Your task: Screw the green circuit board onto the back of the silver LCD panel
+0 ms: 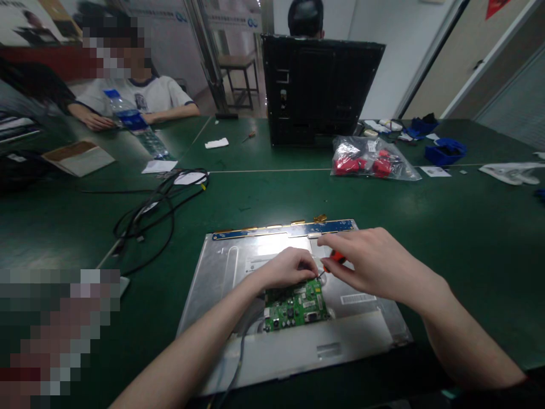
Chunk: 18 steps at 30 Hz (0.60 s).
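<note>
A silver metal display panel [225, 289] lies on the green table, with a green circuit board [298, 307] on its middle. My right hand [361, 261] is closed on a small red screwdriver [335, 259], whose tip points down-left at the board's upper right corner. Right beside that tip, the fingers of my left hand [292, 267] are pinched together over the board's upper edge; whether they hold something is hidden. A blue strip board [281, 229] runs along the panel's far edge. A grey cable [242, 352] crosses the panel's lower left.
Black cables [170, 199] lie coiled at the left, near a leaning plastic bottle [138, 125]. A large black panel [319, 91] stands at the back, beside a clear bag with red items [372, 160]. Blue pieces [445, 151] lie back right. Two people sit across.
</note>
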### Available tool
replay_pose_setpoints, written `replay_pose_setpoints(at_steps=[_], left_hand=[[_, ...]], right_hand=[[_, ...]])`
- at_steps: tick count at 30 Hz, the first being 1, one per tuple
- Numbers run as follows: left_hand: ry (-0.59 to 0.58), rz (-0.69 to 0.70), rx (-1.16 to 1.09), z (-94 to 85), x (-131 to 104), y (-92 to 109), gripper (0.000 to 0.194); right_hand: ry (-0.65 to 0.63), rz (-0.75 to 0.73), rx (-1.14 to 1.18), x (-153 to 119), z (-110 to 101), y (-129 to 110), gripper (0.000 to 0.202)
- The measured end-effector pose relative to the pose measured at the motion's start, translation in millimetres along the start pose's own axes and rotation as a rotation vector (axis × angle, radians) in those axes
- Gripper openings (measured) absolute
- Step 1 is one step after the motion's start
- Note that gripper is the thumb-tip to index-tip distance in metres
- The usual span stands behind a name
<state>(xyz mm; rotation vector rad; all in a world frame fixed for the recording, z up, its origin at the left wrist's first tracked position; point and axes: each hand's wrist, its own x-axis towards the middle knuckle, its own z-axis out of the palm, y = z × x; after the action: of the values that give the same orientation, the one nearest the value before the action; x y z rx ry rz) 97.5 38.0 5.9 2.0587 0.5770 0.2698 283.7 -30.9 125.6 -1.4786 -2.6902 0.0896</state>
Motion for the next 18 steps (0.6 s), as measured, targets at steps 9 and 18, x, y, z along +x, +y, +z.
replay_pose_setpoints(at_steps=[9,18], left_hand=[[0.01,0.011,0.015,0.0,0.3,0.3,0.008],[0.011,-0.006,0.025,0.5,-0.2,-0.9,0.008]], right_hand=[[-0.02,-0.047,0.035,-3.7,-4.5,-1.9,0.012],[-0.004,0.004,-0.036,-1.0,-1.2,-2.5,0.023]])
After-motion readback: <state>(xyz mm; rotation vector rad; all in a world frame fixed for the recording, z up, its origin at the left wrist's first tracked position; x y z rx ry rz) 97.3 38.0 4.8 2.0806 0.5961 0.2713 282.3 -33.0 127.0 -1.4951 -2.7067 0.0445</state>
